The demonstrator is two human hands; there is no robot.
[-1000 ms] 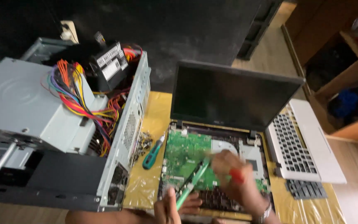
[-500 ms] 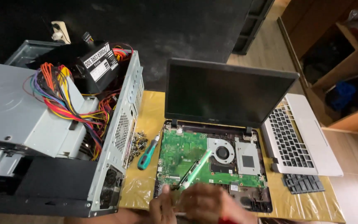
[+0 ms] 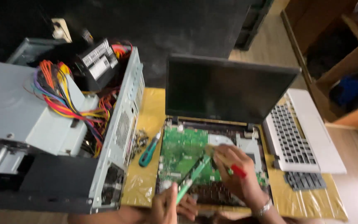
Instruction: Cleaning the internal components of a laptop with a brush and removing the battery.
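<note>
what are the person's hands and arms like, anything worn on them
Both hands are bare, with no gloves. The right hand has a silver metal-link watch or bracelet at the wrist. The left hand shows nothing worn on it. No sleeves reach the forearms that show at the bottom edge, and no rings can be made out.

Green brush (image 3: pixel 191 176) slanted over opened laptop's green motherboard (image 3: pixel 185 151), red-handled tool (image 3: pixel 238 171) alongside

Computer case (image 3: pixel 59 137) left of opened laptop (image 3: pixel 224 124), keyboard (image 3: pixel 299 132) right.
</note>
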